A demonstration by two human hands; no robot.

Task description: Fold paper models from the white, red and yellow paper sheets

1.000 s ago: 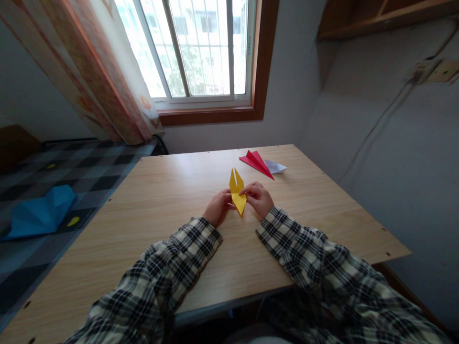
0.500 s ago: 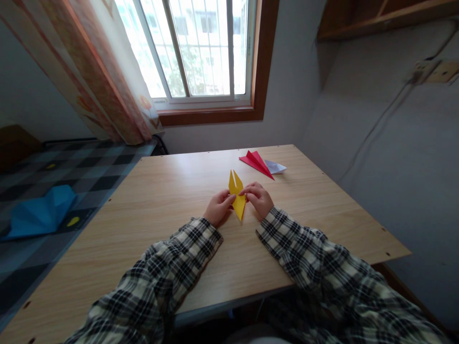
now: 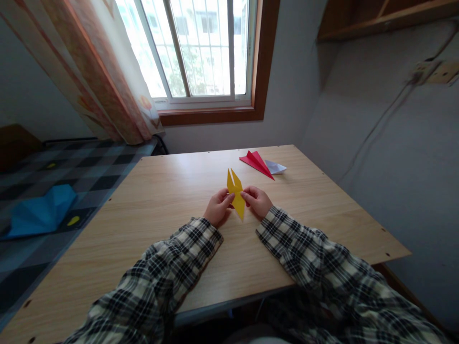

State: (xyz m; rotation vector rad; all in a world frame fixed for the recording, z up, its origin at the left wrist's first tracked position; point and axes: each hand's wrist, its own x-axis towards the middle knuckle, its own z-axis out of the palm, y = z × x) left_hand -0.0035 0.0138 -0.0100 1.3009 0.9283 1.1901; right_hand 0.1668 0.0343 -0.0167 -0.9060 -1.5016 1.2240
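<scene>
A yellow folded paper (image 3: 237,200) is held above the table between both hands, with two narrow points at its far end and a single point towards me. My left hand (image 3: 217,208) pinches its left edge, thumb on top. On the opposite edge, my right hand (image 3: 258,202) pinches the paper with thumb and fingers closed. The fingers beneath the paper are partly hidden. Beyond my right hand lies a red paper plane (image 3: 256,163), and beside it a white folded paper (image 3: 276,167).
The wooden table (image 3: 161,200) spans the space under my hands. To the left, a blue folded paper (image 3: 43,210) rests on a checked bedspread (image 3: 107,165). A window (image 3: 204,52) with a curtain (image 3: 103,71) stands behind the table.
My right hand's fingers have moved from lying over the top of the yellow paper to pinching its right edge. The paper has tilted slightly; my left hand keeps its grip.
</scene>
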